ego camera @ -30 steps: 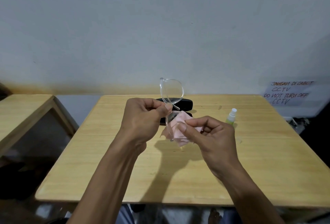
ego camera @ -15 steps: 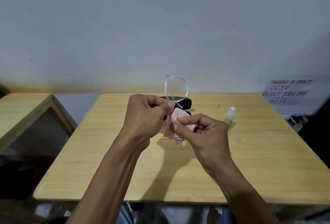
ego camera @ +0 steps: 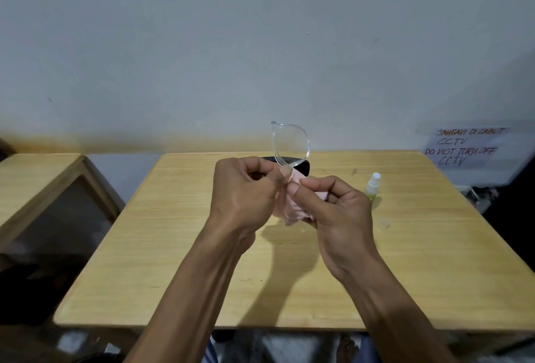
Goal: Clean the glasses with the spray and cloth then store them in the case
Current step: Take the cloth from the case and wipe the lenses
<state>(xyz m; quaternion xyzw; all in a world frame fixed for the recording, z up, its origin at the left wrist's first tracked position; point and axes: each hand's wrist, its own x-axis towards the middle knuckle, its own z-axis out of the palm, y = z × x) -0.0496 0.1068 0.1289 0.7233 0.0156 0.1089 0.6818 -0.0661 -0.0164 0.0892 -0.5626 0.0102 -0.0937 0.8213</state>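
Mid-wipe: left hand [ego camera: 246, 192] pinches the glasses [ego camera: 290, 145], right hand [ego camera: 333, 206] rubs the lower lens with the cloth [ego camera: 292, 209]; probably the upper lens next, then the case [ego camera: 304, 166] on the bench [ego camera: 173, 247].

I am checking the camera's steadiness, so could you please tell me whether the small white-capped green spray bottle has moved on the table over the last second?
No. The spray bottle stands at the same spot near the wooden table's right edge.
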